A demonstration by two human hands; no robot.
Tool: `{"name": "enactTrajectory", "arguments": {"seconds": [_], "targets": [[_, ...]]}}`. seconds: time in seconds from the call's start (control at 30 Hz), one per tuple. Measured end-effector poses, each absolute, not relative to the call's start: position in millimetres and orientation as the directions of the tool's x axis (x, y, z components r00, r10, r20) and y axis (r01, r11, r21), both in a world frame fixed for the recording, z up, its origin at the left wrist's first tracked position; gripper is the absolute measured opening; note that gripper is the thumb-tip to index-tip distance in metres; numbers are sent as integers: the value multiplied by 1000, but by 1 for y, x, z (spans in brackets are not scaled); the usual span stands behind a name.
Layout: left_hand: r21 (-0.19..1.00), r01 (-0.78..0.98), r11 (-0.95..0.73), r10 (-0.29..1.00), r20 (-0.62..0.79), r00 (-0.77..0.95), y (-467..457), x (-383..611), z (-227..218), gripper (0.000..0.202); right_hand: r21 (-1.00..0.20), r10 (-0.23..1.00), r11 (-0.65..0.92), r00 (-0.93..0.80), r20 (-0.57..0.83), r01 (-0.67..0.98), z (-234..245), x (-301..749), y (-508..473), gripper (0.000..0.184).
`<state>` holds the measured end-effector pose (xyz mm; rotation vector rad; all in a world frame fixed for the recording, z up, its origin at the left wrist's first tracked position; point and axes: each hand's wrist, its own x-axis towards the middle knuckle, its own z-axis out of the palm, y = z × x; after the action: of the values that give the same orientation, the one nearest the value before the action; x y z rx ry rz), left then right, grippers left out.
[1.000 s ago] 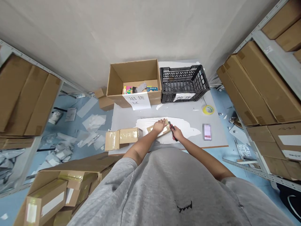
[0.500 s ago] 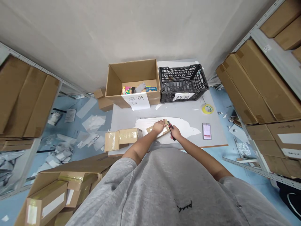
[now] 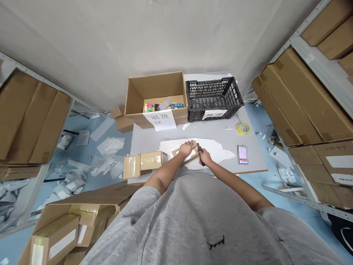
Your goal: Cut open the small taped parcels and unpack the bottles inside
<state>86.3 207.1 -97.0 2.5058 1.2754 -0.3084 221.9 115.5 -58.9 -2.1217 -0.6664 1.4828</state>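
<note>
My left hand [image 3: 186, 148] lies over a small taped cardboard box [image 3: 190, 158] near the table's front edge, its fingers closed on the far side of the box. A black and red utility knife [image 3: 201, 156] is gripped in my right hand [image 3: 205, 157]. The knife's front end is at the right end of the box, close to my left fingertips. Whether the blade touches the tape is too small to tell. Under the box spreads a white, irregular patch [image 3: 217, 149] on the grey table. Two taped cardboard boxes [image 3: 150, 161] rest left of my left forearm.
At the back stand an open carton [image 3: 132, 99] with books and a paper sign, and a black plastic crate [image 3: 215, 115]. Yellow tape [image 3: 243, 128] and a blurred phone-like object [image 3: 242, 154] lie right. Shelves of cartons [image 3: 300, 99] flank both sides; a large carton [image 3: 91, 195] stands front left.
The camera view has shifted slightly. My right hand and the knife have moved only a little at the box's right end; my left hand stays on the box.
</note>
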Motion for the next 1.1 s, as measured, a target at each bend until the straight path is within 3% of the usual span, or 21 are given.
{"name": "enactTrajectory", "arguments": {"seconds": [0.83, 1.1], "targets": [[188, 842, -506, 765, -354, 539, 212, 87, -93, 56, -625, 641, -764, 291, -710, 160, -57, 218, 112, 13], [180, 828, -532, 771, -301, 561, 199, 90, -100, 61, -607, 588, -794, 307, -749, 38, -61, 220, 117, 15]]}}
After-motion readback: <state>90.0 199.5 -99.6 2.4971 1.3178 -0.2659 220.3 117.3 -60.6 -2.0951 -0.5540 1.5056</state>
